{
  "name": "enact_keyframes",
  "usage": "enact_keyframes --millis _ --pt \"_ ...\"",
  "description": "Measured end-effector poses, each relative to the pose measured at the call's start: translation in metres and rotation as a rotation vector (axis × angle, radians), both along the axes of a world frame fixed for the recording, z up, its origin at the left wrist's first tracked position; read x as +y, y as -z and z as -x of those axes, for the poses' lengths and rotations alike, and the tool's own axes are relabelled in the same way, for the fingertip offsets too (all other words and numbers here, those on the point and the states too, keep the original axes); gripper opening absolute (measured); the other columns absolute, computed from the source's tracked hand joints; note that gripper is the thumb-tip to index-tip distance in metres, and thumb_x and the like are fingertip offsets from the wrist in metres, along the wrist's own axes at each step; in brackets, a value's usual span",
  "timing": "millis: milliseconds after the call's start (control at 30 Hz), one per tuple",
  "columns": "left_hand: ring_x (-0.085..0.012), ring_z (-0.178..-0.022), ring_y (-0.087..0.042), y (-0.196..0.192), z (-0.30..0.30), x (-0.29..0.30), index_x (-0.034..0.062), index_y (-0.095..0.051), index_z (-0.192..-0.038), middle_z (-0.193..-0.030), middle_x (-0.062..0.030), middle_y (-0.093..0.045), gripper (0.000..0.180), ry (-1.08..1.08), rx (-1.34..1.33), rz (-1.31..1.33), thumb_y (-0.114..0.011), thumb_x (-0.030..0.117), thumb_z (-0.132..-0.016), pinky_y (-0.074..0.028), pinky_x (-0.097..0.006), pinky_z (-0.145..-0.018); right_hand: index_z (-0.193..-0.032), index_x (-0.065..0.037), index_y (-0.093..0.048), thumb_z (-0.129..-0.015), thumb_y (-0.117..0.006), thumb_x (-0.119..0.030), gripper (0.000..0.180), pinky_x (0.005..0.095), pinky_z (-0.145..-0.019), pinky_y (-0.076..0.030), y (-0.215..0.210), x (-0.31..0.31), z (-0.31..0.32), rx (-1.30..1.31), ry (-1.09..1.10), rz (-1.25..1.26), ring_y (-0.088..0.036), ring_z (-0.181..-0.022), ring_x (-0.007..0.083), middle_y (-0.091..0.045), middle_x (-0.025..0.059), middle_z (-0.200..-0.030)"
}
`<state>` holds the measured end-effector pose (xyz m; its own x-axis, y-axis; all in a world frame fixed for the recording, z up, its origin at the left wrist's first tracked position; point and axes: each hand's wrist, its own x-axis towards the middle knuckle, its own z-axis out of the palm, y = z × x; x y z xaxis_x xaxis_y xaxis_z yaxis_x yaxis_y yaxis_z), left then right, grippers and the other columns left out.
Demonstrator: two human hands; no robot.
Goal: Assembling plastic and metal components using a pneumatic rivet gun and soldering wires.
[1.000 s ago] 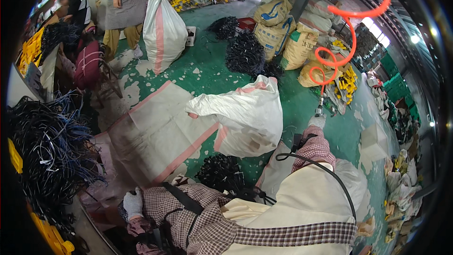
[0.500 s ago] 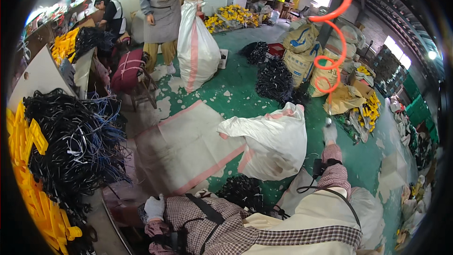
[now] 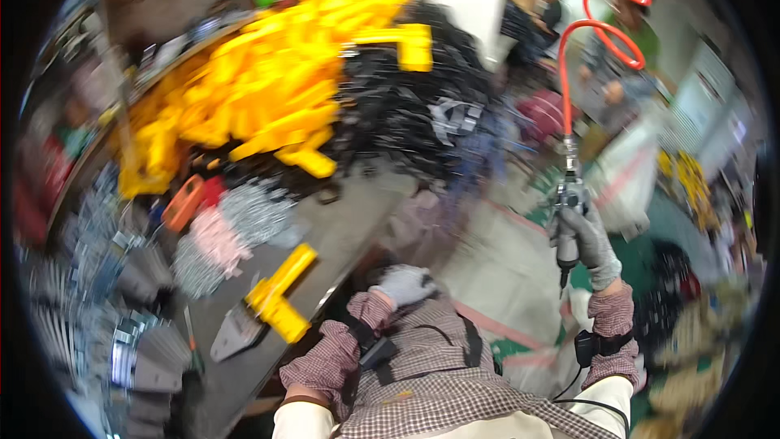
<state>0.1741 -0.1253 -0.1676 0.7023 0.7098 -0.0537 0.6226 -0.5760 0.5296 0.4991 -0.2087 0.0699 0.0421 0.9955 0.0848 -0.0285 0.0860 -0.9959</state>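
My right hand [image 3: 597, 248], in a grey glove, is wrapped round an air screwdriver [image 3: 568, 223] hanging from a coiled orange-red hose [image 3: 563, 73]. The tool points downward, its tip blurred. My left hand [image 3: 405, 286], also gloved, rests by my lap at the bench edge; its fingers are smeared by motion. On the bench [image 3: 366, 203], left of that hand, lies a yellow angled plastic part [image 3: 282, 297] touching a grey pointed metal plate [image 3: 236, 333]. Beyond it sit piles of small silvery pieces [image 3: 256, 215] and pink pieces [image 3: 218, 240].
A heap of yellow plastic parts [image 3: 268, 85] covers the far bench, beside a tangle of black cords [image 3: 406, 106]. Grey metal plates [image 3: 154, 358] stand stacked at left. A white sheet [image 3: 496, 268] lies on the green floor; a person [image 3: 621, 49] stands beyond by a white sack [image 3: 626, 171].
My view has swung left toward the bench. My right hand, earlier stretched out at the hose's end, is now nearer, gripping the air screwdriver upright. The left hand stays by my lap.
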Motion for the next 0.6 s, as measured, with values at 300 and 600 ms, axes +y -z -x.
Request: enact_keyframes --millis 300,600 --pt "-0.0315 -0.112 -0.064 -0.215 0.039 -0.13 0.003 -0.057 -0.133 -0.12 -0.018 -0.066 0.043 0.199 -0.695 0.269 -0.058 0.031 -0.1 -0.051 -0.042 -0.095 -0.12 -0.005 -0.052 -0.096 -0.066 -0.026 0.035 0.0276 -0.061 -0.057 0.014 0.18 0.275 -0.064 -0.459 0.009 -0.064 -0.073 0.0126 -0.063 0.0044 -0.089" --pt "-0.0349 -0.111 -0.059 -0.228 0.008 -0.137 -0.0002 -0.042 -0.139 -0.116 -0.0223 -0.056 0.055 0.187 -0.913 0.391 -0.06 0.009 -0.088 -0.05 -0.042 -0.094 -0.121 0.002 -0.054 -0.089 -0.074 -0.034 0.052 0.0328 -0.085 -0.052 0.055 0.263 0.316 -0.273 -0.398 -0.383 -0.065 -0.096 0.0224 -0.065 0.012 -0.106"
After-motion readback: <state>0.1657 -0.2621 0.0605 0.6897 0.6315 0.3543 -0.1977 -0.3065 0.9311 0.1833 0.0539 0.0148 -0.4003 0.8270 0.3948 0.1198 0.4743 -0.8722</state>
